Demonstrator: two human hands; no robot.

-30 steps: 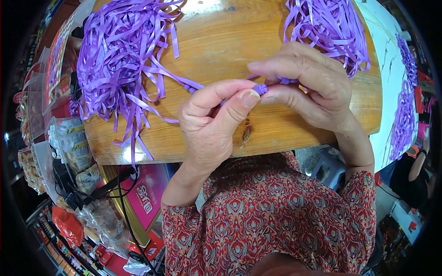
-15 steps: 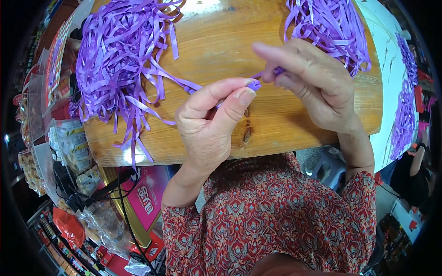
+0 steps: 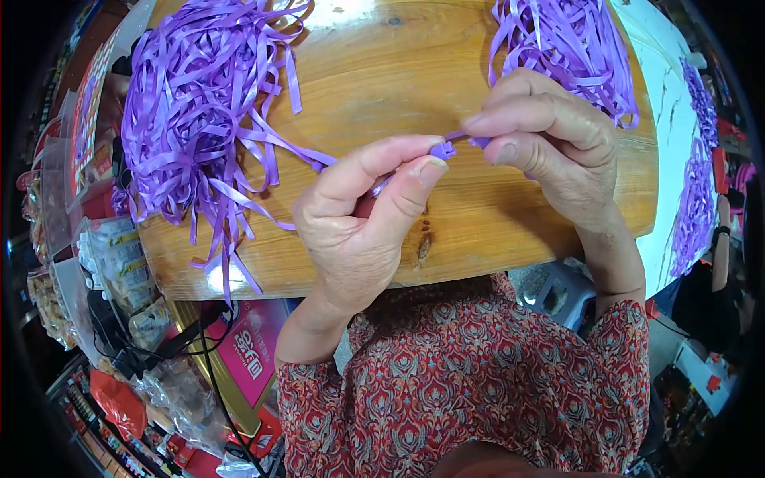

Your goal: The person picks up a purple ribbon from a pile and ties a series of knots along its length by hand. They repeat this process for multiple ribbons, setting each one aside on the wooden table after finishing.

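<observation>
While pinched: purple ribbon (image 3: 443, 148), both hands.

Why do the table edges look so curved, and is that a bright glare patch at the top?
In the head view, the fisheye lens bows the wooden table's straight edges and blackens the corners; a white glare washes out the wood near the top; the left hand, right hand and thin purple ribbon strip between them are sharp, evenly lit.

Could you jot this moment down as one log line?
left hand: pinching purple ribbon strip | right hand: pinching same strip | ribbon piles on wooden table
</observation>
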